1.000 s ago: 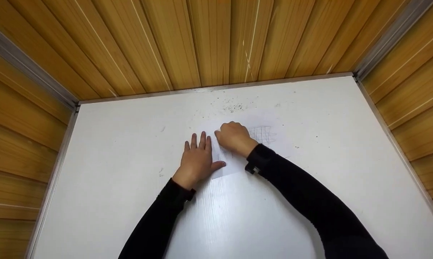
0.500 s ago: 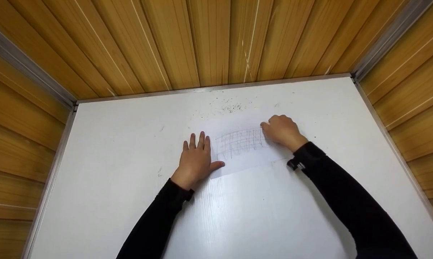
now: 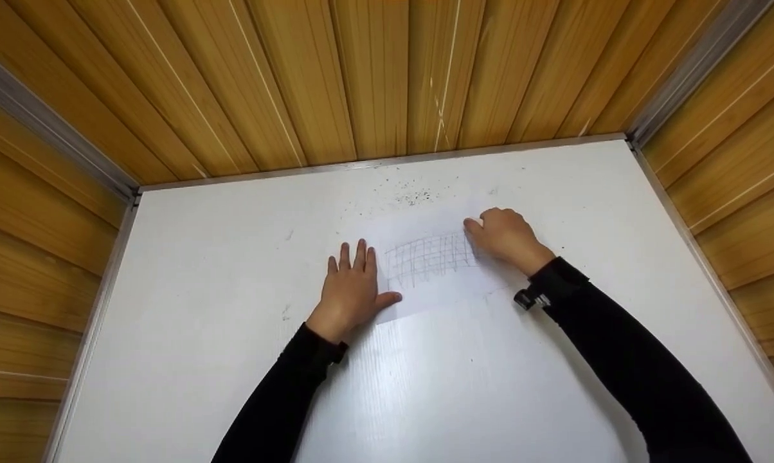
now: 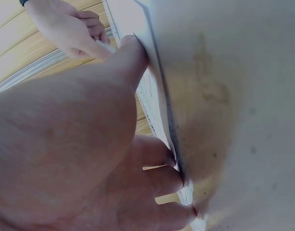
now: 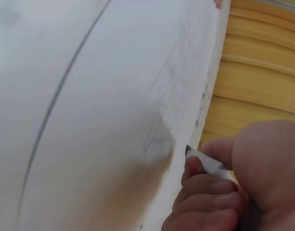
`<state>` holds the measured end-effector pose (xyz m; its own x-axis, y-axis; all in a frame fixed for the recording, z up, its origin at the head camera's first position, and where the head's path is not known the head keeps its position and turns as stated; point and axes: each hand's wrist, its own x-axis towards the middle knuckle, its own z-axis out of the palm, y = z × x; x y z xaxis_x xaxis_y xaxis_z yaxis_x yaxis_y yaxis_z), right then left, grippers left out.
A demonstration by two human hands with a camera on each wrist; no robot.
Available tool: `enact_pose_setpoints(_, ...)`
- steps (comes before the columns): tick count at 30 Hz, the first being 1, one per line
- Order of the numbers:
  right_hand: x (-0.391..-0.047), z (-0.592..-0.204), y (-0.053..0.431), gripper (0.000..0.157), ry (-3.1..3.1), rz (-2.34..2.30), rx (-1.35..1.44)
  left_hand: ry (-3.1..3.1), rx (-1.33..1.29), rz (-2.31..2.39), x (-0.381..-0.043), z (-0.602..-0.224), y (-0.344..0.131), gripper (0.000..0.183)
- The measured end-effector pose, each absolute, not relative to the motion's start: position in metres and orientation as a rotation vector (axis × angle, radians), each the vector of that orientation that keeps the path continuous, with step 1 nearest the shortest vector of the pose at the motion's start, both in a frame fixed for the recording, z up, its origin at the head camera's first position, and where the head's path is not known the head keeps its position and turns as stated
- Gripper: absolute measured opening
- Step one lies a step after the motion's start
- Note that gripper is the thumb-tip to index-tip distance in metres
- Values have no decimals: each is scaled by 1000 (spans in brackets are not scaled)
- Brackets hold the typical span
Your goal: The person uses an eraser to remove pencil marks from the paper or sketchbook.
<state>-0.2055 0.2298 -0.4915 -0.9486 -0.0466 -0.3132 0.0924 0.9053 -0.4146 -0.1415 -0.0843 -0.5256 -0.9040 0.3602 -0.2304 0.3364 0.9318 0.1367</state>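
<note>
A white sheet of paper (image 3: 441, 286) with a pencilled grid (image 3: 432, 257) lies on the white table (image 3: 233, 270). My left hand (image 3: 351, 283) lies flat at the sheet's left edge, fingers straight, thumb pressing on the paper. My right hand (image 3: 503, 235) is at the grid's right end, fingers curled. In the right wrist view the right hand (image 5: 224, 187) pinches a small white eraser (image 5: 207, 162) whose tip is against the paper (image 5: 113, 120). The left wrist view shows my left hand (image 4: 89, 144) close up and the right hand (image 4: 65, 29) beyond it.
Dark eraser crumbs (image 3: 413, 193) are scattered on the table behind the paper. Wooden panel walls (image 3: 374, 77) close in the table at the back and on both sides, with a metal rim (image 3: 387, 159) along the far edge.
My right hand has moved from the grid's left part to its right end, uncovering the pencil lines. The left hand and the paper have stayed put.
</note>
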Motion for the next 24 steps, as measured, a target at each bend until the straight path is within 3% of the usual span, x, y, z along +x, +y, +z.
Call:
enact_pose_setpoints(15,-203,-494,86,55,2783,-444,-253,2850,533,110,-131,-511,-82,110)
enact_pose_setpoints(19,-204,-499,76,53,2810,-412,-246,2849,553,89,-131,-508,-80,111)
enact_pose_setpoints(24,-207,-501,100,52,2834,-452,-232,2846,520,41,-131,-503,-76,110)
